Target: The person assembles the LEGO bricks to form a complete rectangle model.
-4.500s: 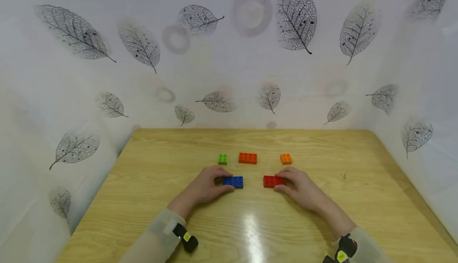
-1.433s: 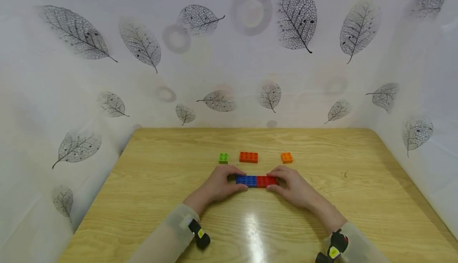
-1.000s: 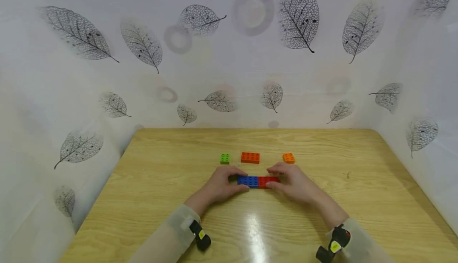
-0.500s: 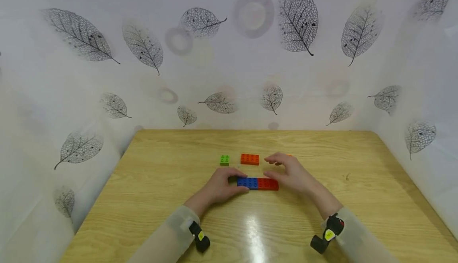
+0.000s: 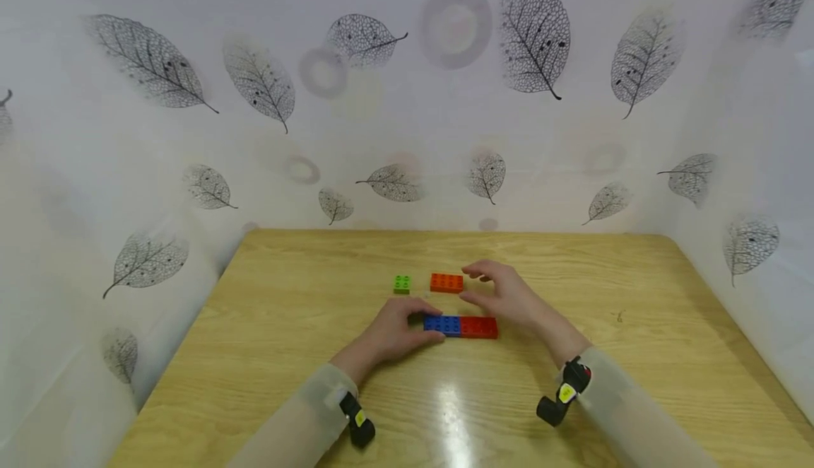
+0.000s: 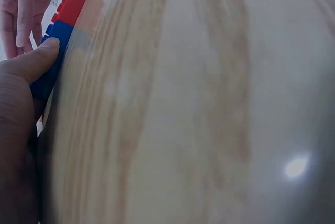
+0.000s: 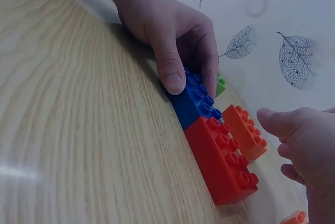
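Note:
My left hand (image 5: 396, 334) pinches a blue toy building brick (image 5: 442, 325) between thumb and fingers, on the table. End to end with the blue brick lies a red brick (image 5: 479, 327), which no hand touches. My right hand (image 5: 509, 298) hovers behind the red brick, thumb and fingers spread apart and holding nothing. Just left of its fingertips lies an orange-red brick (image 5: 447, 283); in the right wrist view a gap shows between that brick and the thumb (image 7: 275, 122).
A small green brick (image 5: 402, 284) lies left of the orange-red one. The right hand hides the small orange brick in the head view; its edge (image 7: 294, 217) shows in the right wrist view. A leaf-patterned curtain (image 5: 407, 100) borders the wooden table (image 5: 305, 263).
Both hands brought the blue and red bricks together end to end. My right hand then let go of the red brick and moved back and left toward the orange-red one. My left hand kept its grip.

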